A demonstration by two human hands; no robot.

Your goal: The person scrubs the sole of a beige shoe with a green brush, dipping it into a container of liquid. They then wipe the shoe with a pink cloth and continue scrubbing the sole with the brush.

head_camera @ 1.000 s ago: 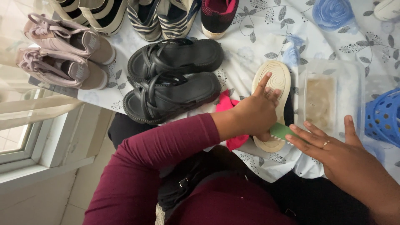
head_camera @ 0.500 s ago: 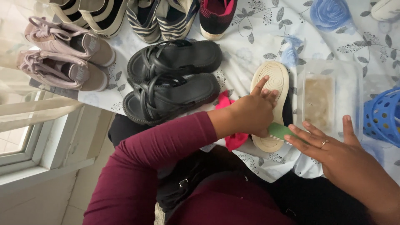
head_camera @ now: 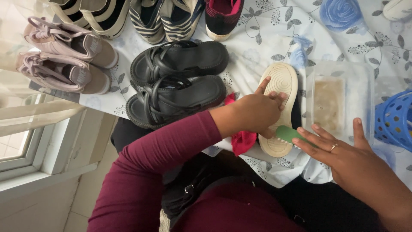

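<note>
A shoe lies sole up, its cream ribbed sole [head_camera: 281, 83] facing me on the floral tablecloth [head_camera: 266, 30]. My left hand [head_camera: 253, 114], in a maroon sleeve, presses down on the sole's near half with the index finger stretched out. My right hand [head_camera: 343, 154], with a ring on one finger, holds a green brush [head_camera: 287, 134] whose bristles rest on the heel end of the sole. A red cloth [head_camera: 242, 141] lies partly hidden under my left hand.
A clear plastic tub [head_camera: 365, 86] of brownish water stands right of the shoe, beside a blue perforated basket [head_camera: 395, 120]. Two black sandals [head_camera: 176, 101] lie to the left, pink sneakers [head_camera: 64, 56] beyond them, and striped shoes [head_camera: 163, 15] and a red-lined sneaker [head_camera: 221, 13] at the back.
Both hands stay on the sole in nearly the same place. The view has shifted only slightly.
</note>
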